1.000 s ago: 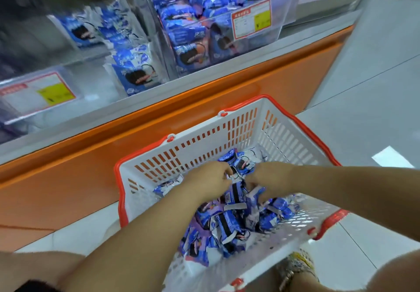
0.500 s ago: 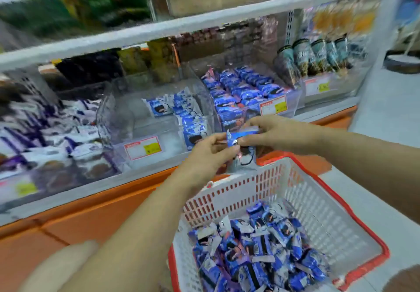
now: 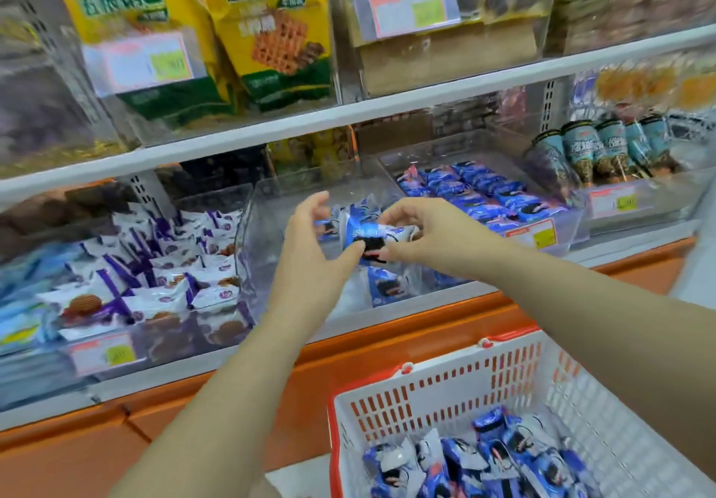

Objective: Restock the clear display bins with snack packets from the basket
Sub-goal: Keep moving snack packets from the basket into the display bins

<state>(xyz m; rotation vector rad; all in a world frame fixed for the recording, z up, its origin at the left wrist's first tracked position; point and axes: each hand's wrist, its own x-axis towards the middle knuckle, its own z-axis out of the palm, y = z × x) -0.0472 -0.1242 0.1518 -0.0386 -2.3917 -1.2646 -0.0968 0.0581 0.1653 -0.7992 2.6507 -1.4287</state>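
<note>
Both hands are up over the middle clear bin (image 3: pixel 248 234). The right hand (image 3: pixel 426 234) has the blue-and-white snack packet (image 3: pixel 372 231). Its fingers (image 3: pixel 395 211) curl over the top edge and the thumb comes in from below, clamped on the wrapper. The left hand (image 3: pixel 310 253) is at the packet's other end, fingers spread apart and only loosely curved, gripping nothing. Just its thumb tip touches the packet's lower corner. The packet hangs in the air above the bin's open top, tilted, with the dark biscuit picture facing the camera. Down inside that bin lie a few matching packets (image 3: pixel 387 284), one standing against the front wall and more behind the hands.

To the right, the neighbouring bin (image 3: pixel 569 226) is packed with rows of blue packets (image 3: pixel 484 191), a red-and-yellow price tag (image 3: pixel 536 235) on its front. To the left, another bin (image 3: pixel 174 338) holds white-and-purple packets (image 3: pixel 155 265). Far right, cone-shaped snacks (image 3: pixel 604 149) stand in a row. Yellow bags (image 3: pixel 263 21) stand on the upper shelf (image 3: pixel 348 120).

Low in the right corner sits the white basket (image 3: pixel 445 389) with its red rim. A heap of blue packets (image 3: pixel 488 462) lies in the bottom, well apart from both hands.
</note>
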